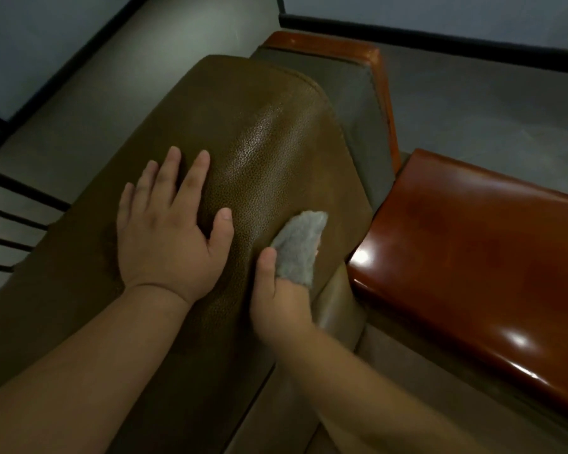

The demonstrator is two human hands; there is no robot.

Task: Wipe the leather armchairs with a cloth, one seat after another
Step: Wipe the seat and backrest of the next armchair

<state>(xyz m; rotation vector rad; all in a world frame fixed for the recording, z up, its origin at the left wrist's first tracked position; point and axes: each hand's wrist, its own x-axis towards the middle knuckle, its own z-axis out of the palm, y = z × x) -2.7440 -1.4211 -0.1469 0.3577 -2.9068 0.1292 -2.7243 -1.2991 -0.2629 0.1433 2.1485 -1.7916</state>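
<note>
From the head camera I look down on the floor (473, 103), grey and bare, running to a pale wall with a dark baseboard (440, 31) at the top. Filling most of my view is the armchair (259, 136), its olive-brown pebbled leather back rounded over the top and catching a sheen of light. To its right sit two glossy reddish wooden armrests: the far armrest (351, 47) behind the chair's grey side panel, and the near armrest (473, 231), broad and shiny, just beside the leather. My left hand (168, 231) lies flat on the top of the leather, fingers straight and spread, holding nothing. My right hand (279, 299) grips the cloth (299, 247), a small grey fuzzy piece, thumb on top of it and fingers tucked beneath, pressing it against the leather near the chair's right edge.
</note>
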